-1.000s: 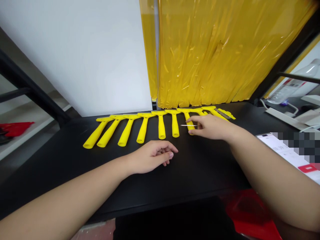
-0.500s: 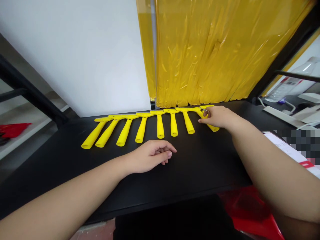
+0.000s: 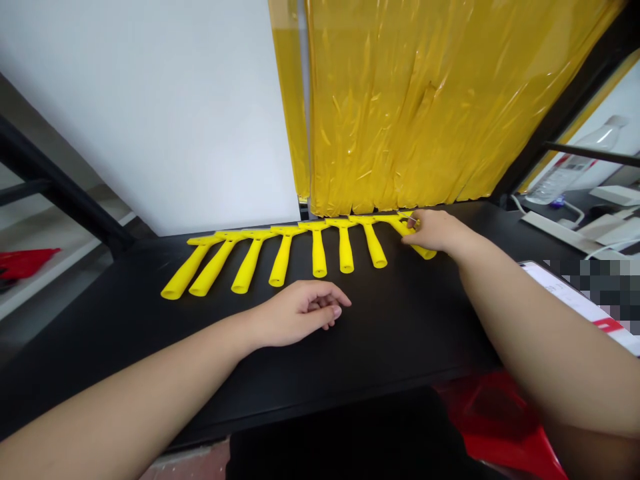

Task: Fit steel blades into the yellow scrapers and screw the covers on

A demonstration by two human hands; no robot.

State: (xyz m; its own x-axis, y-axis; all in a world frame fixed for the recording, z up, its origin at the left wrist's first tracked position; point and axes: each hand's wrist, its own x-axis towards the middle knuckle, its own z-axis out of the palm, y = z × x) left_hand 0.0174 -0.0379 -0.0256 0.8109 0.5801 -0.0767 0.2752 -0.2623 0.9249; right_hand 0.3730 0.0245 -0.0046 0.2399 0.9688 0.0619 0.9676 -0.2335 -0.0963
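Matte-black flat tabletop [image 3: 380,360] spans the view, w/ a big plain white upright panel [image 3: 175,113] behind it on pic L and a tall sheet of glossy, wrinkled yellow plastic film [image 3: 425,133] on pic R, a thin grey vertical strip [image 3: 305,100] btwn them. Slanting black frame posts stand at L [image 3: 85,212] & R [image 3: 567,113], each w/ a crossbar; past the L one is a pale shelf [image 3: 65,268]. Light's soft, w/ glints on the film; dull reddish patch [image 3: 200,460] below the tabletop's front edge, can't tell if floor.
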